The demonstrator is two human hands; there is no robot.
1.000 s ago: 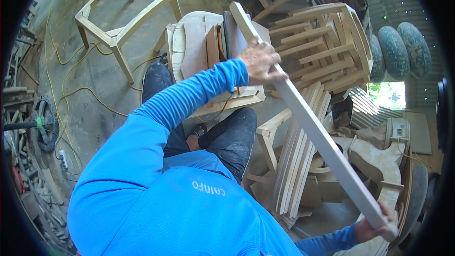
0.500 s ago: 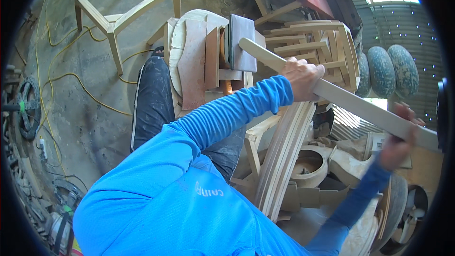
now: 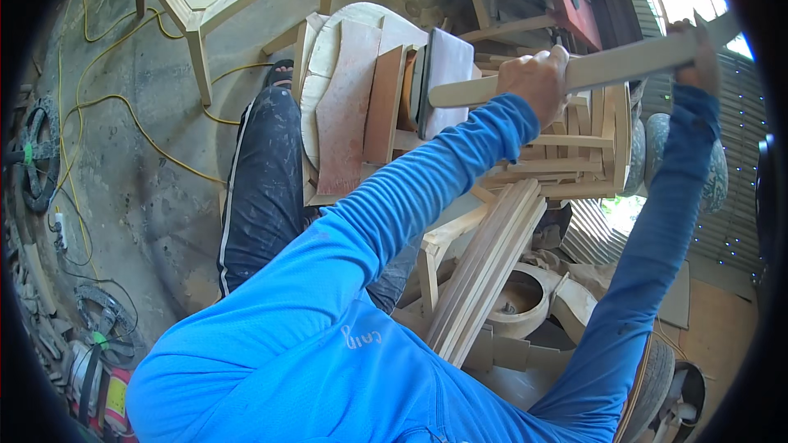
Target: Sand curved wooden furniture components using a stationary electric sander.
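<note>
I hold a long, pale wooden slat across the upper right, tilted up toward its far right end. My left hand is wrapped around it near its rounded near end. Further along, my right hand grips the slat toward its other end; that hand is partly smeared by motion. The slat's rounded end overlaps a grey flat-faced pad standing on edge; whether they touch I cannot tell. Beside the pad stand a brown wooden board and a wavy-edged reddish board, on a pale rounded wooden top.
An unfinished wooden frame stands at upper left, near a yellow cord on the floor. Stacked chair frames lie behind the slat. Several long slats lean below, beside a round housing. A red box stands at the back.
My right hand has swung upward and away, raising the slat's far end from a downward slope to an upward one. The slat's rounded end is lower against the pad. My view has shifted slightly.
</note>
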